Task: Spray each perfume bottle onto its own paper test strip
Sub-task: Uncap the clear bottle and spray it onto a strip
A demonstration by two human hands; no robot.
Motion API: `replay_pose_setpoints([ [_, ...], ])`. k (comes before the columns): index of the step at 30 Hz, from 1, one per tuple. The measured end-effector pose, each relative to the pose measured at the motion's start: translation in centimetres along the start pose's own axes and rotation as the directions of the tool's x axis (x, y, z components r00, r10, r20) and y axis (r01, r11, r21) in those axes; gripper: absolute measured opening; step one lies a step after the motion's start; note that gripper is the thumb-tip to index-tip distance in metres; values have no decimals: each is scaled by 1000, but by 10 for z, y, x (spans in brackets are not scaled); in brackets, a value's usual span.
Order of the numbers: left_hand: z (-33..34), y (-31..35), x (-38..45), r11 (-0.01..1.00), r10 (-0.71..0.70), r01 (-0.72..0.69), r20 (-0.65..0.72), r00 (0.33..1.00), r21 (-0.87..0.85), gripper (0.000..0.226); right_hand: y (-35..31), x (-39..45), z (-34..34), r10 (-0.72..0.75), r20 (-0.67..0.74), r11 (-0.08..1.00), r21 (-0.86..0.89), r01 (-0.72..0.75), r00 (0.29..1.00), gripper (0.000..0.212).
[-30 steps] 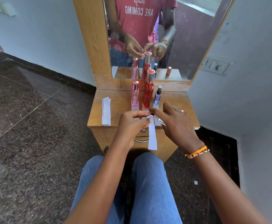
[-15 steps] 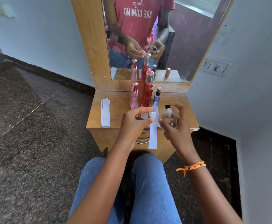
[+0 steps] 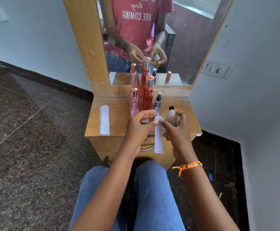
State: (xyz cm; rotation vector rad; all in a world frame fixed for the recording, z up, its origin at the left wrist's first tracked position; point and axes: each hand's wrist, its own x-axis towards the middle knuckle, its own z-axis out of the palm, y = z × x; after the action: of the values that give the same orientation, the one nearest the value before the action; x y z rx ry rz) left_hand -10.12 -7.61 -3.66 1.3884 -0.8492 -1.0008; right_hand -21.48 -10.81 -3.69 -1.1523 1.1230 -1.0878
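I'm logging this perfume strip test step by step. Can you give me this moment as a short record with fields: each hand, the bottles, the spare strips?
left hand: pinches the top of a paper strip, which hangs down
right hand: holds a clear bottle with a black cap, upright, beside the strip
standing bottles: pink bottle, red bottle, purple bottle, in a row near the mirror
spare strips: stacked on the table's left side

walls (image 3: 36,47): pale blue | floor (image 3: 27,155): dark granite | dresser (image 3: 116,117): wooden, mirrored

Wooden dresser top (image 3: 119,112): paper strip stack (image 3: 104,120) left; pink (image 3: 134,102), red (image 3: 147,95), purple (image 3: 157,102) bottles centre-back.
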Motion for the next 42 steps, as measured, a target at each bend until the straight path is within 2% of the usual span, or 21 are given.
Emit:
replay_pose_setpoints([
  [4,2,-5,3,996,-81,80,-36,996,-42,23,5,5,-2,-40,-14,998,-49,39,999,38],
  [9,8,-7,8,998,-62,61,-64,996,-10,29,11,9,-7,-93,-30,987,-132,88,995,37],
  [15,24,-14,20,988,13,4,-109,994,157,25,9,6,-20,-234,-110,934,-303,192,966,40],
  [21,47,-21,30,951,90,-49,-123,988,305,19,6,-4,-35,-270,-124,901,-383,205,955,40],
  [30,63,-24,38,800,248,-120,-141,958,587,11,5,-13,-40,-254,-97,915,-346,207,962,39],
  [34,65,-29,38,677,318,-137,-118,941,723,12,5,-13,-39,-256,-93,916,-341,211,962,39],
  [39,66,-30,35,544,400,-171,-75,913,822,12,5,-13,-36,-253,-92,918,-337,209,963,39],
  [42,63,-29,31,527,419,-172,-79,904,833,13,5,-14,-35,-255,-104,919,-335,208,961,40],
])
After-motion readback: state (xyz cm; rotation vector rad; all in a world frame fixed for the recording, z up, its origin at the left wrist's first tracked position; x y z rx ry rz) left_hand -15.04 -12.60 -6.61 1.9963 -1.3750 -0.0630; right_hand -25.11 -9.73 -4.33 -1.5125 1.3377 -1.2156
